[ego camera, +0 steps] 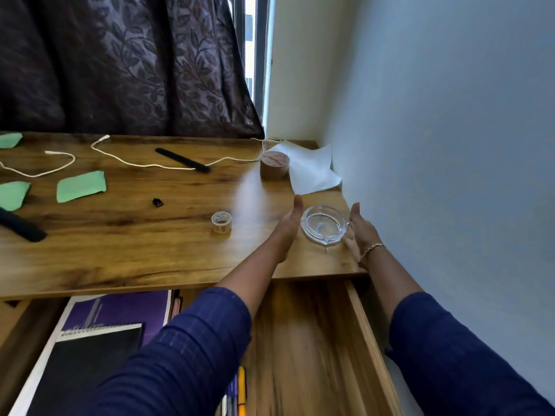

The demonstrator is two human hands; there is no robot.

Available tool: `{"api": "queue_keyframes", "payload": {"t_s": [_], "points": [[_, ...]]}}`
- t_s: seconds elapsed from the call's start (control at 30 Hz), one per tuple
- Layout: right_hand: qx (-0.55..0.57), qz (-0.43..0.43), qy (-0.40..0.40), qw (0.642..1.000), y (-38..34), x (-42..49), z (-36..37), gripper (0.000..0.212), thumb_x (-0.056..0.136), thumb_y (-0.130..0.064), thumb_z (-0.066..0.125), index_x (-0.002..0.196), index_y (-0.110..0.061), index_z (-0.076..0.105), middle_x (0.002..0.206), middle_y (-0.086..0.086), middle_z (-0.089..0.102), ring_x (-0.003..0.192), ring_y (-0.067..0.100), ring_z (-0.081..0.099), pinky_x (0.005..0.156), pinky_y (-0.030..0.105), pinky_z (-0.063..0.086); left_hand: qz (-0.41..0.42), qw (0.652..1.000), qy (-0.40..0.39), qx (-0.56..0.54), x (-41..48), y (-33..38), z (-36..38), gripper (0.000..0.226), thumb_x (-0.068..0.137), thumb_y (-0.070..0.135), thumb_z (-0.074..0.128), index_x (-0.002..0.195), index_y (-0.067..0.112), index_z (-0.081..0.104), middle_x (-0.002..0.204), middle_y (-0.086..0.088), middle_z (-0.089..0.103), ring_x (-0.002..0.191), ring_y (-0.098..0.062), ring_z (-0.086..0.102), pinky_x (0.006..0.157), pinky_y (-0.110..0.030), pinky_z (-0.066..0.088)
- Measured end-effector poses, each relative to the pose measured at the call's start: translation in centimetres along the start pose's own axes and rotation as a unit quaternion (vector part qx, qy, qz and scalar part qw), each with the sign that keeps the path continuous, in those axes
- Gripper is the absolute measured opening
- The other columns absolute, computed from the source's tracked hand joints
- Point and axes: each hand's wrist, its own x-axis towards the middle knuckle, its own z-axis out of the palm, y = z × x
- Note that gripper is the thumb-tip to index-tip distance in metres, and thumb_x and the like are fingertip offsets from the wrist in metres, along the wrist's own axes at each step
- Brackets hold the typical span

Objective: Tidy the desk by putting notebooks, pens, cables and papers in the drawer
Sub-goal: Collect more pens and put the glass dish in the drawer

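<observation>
On the wooden desk (126, 253) a clear glass ashtray (324, 225) sits near the right edge. My left hand (289, 226) is at its left side and my right hand (360, 232) at its right side, fingers apart, thumbs up; contact with the glass is unclear. A white cable (168, 165) snakes across the back of the desk. White paper (312, 169) lies in the far right corner. Green paper scraps (81, 186) lie at the left. The open drawer (306, 340) below holds a spiral notebook (90, 352), a purple book (126, 310) and pens (238, 391).
A brown tape roll (274, 168) stands beside the white paper. A small clear tape roll (221, 222) and a tiny black object (157, 202) lie mid-desk. A black stick (181, 160) lies on the cable; another black object (21, 226) is at the left. The wall (450, 145) is close on the right.
</observation>
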Motion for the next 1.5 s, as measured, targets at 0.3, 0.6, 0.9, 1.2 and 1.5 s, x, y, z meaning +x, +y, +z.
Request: {"api": "queue_keyframes", "payload": {"t_s": [0.3, 0.6, 0.9, 1.2, 1.5], "points": [[0.093, -0.014, -0.027, 0.995, -0.7, -2.7, -0.3, 0.041, 0.093, -0.05, 0.037, 0.079, -0.016, 0.056, 0.107, 0.008, 0.063, 0.111, 0.023, 0.055, 0.104, 0.043, 0.041, -0.013, 0.994, -0.024, -0.108, -0.4, -0.8, 0.8, 0.079, 0.087, 0.068, 0.013, 0.135, 0.014, 0.044, 0.146, -0.007, 0.038, 0.138, -0.02, 0.031, 0.117, -0.034, 0.018], [0.093, 0.01, -0.031, 0.995, 0.3, -12.6, -1.0, 0.033, 0.093, -0.043, 0.043, 0.078, -0.014, 0.052, 0.085, 0.001, 0.056, 0.083, 0.013, 0.057, 0.079, 0.036, 0.051, -0.007, 0.979, 0.013, -0.201, -10.7, -2.7, 0.1, 0.071, 0.093, 0.055, 0.023, 0.144, 0.006, 0.023, 0.15, -0.006, 0.032, 0.137, -0.017, 0.032, 0.11, -0.032, 0.028], [-0.09, 0.117, -0.097, 0.984, 8.8, -18.2, -1.7, 0.037, 0.092, -0.039, 0.044, 0.076, -0.008, 0.056, 0.073, 0.006, 0.057, 0.069, 0.016, 0.058, 0.09, 0.05, 0.047, -0.128, 0.978, 0.033, -0.16, -17.6, -10.4, 0.2, 0.084, 0.08, 0.061, 0.033, 0.142, 0.005, 0.029, 0.148, -0.011, 0.033, 0.135, -0.023, 0.035, 0.102, -0.038, 0.04], [-0.281, 0.162, -0.119, 0.938, 16.1, -18.3, -2.8, 0.041, 0.094, -0.036, 0.046, 0.079, -0.001, 0.06, 0.091, 0.019, 0.065, 0.097, 0.035, 0.061, 0.089, 0.045, 0.048, -0.219, 0.968, 0.019, -0.123, -18.3, -14.9, 2.1, 0.068, 0.093, 0.053, 0.029, 0.139, 0.003, 0.032, 0.146, -0.017, 0.036, 0.133, -0.029, 0.037, 0.102, -0.041, 0.041], [-0.452, 0.153, -0.158, 0.864, 17.2, -19.2, -3.9, 0.033, 0.096, -0.024, 0.043, 0.119, -0.003, 0.052, 0.125, 0.023, 0.05, 0.107, 0.031, 0.055, 0.084, 0.029, 0.041, -0.245, 0.964, -0.014, -0.101, -18.4, -16.5, 3.1, 0.064, 0.094, 0.05, 0.028, 0.138, 0.003, 0.034, 0.145, -0.016, 0.037, 0.134, -0.029, 0.036, 0.101, -0.036, 0.04]]}}
